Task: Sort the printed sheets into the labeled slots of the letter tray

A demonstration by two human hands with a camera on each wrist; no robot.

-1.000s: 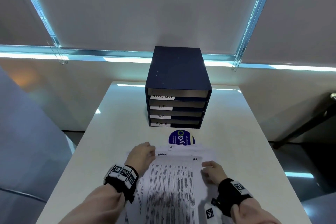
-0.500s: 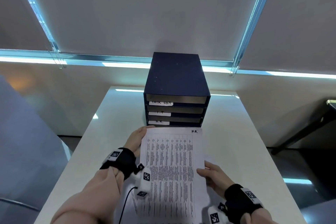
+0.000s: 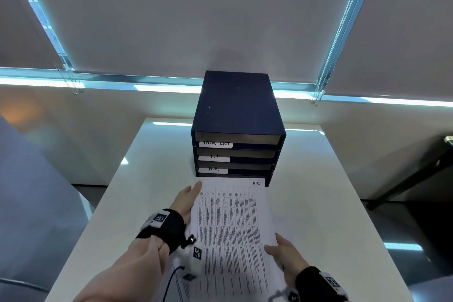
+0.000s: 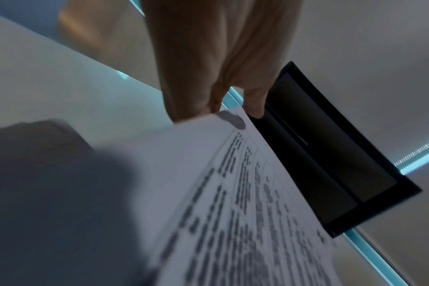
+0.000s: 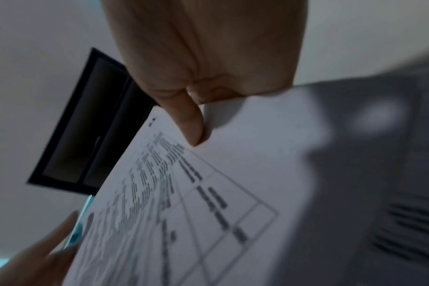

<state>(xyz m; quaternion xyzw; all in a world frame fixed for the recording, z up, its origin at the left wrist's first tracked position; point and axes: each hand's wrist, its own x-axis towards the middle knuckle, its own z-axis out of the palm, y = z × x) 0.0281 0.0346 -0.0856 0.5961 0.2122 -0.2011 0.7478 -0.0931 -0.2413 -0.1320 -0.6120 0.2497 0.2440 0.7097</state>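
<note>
Bench point(image 3: 318, 179) carries one dark letter tray point(image 3: 236, 115); I read three slot labels, the sheet point(image 3: 230, 223) hiding whatever lies below. One printed sheet marked H.R., raised nearer the tray than half a second ago. My left hand point(image 3: 186, 200) lies straight-fingered along its edge; my right hand point(image 3: 285, 254) grip pinches its corner.

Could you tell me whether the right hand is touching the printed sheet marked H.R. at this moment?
Touching. The right wrist view shows the right hand with its thumb pressed on the printed sheet; the head view shows it gripping the sheet's right edge.
</note>
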